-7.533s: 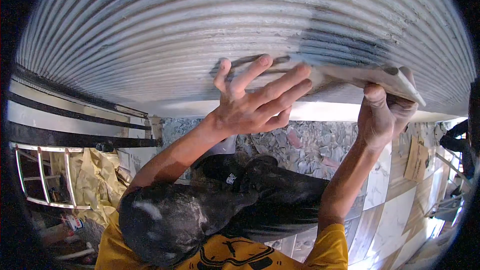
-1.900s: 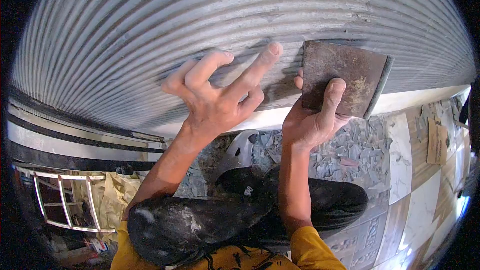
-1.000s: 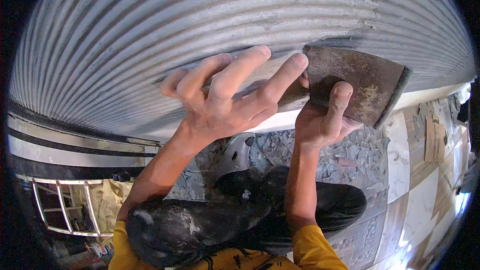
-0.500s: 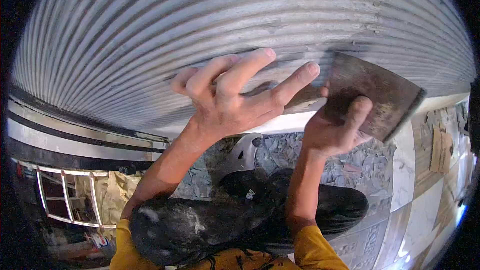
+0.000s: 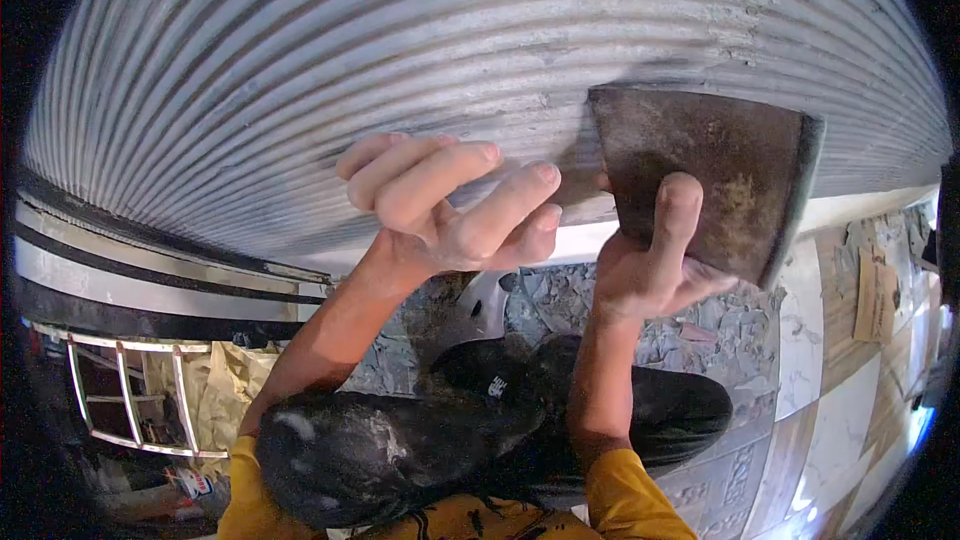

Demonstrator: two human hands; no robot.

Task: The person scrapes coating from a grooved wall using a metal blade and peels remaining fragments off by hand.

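Observation:
In my right hand (image 5: 650,275) is a wide, flat putty spreader (image 5: 740,185), brown and worn, with a grey coating along its right edge. My thumb lies across its near face, while most of the other fingers are hidden behind it. Its upper left corner overlaps the ribbed grey wall (image 5: 430,40) in this view. To the left, my left hand (image 5: 450,200) is raised in front of the wall's lower ribs, fingers apart and half curled, holding nothing.
Grey flakes and scraps (image 5: 560,310) litter the floor under the wall, around my dark-trousered legs (image 5: 400,450). Patterned tiles (image 5: 800,360) and a piece of cardboard (image 5: 876,295) lie on the right. A white metal frame (image 5: 127,395) is at lower left.
The putty spreader has shifted left and turned more face-on to me. My left hand has moved slightly down, with its fingers more curled and its index finger drawn back left.

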